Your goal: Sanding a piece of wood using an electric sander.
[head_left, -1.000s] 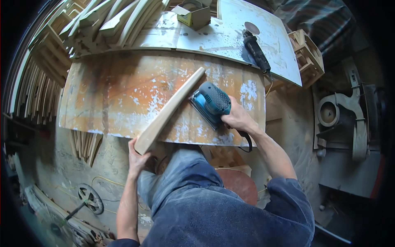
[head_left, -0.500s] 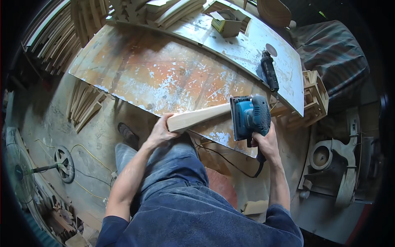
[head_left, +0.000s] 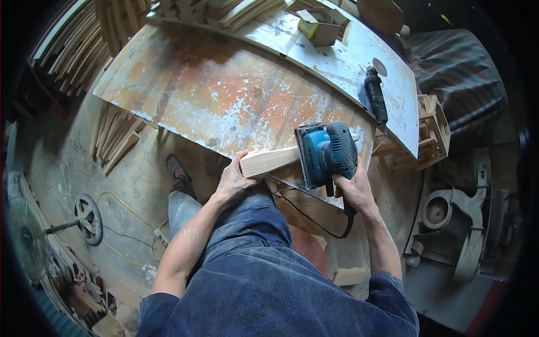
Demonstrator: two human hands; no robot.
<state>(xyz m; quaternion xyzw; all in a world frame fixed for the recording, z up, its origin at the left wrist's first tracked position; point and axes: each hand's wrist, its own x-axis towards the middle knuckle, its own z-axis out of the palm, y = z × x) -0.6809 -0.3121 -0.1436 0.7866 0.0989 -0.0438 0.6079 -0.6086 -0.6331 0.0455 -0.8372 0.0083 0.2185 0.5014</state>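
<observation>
Two hands at work on one wooden board (head_left: 275,160), listed left to right, all places given relative to the workbench (head_left: 224,101).

Item: floor fan (head_left: 28,238), on the ground far left of and below the workbench.
Item: loose wood slats (head_left: 115,135), leaning under the workbench's left edge.
Item: left hand (head_left: 236,180), at the workbench's near edge, fingers wrapped around the near end of the wooden board and holding it.
Item: wooden board, pale, lying across the workbench's near edge, its near end overhanging toward the person.
Item: blue electric sander (head_left: 325,153), sitting on the wooden board near the workbench's right front corner, black cord trailing down.
Item: right hand (head_left: 352,188), fingers closed around the sander's rear grip.
Item: black power tool (head_left: 375,101), lying on the workbench's far right part.
Item: small wooden crate (head_left: 429,135), just beyond the workbench's right edge.
</observation>
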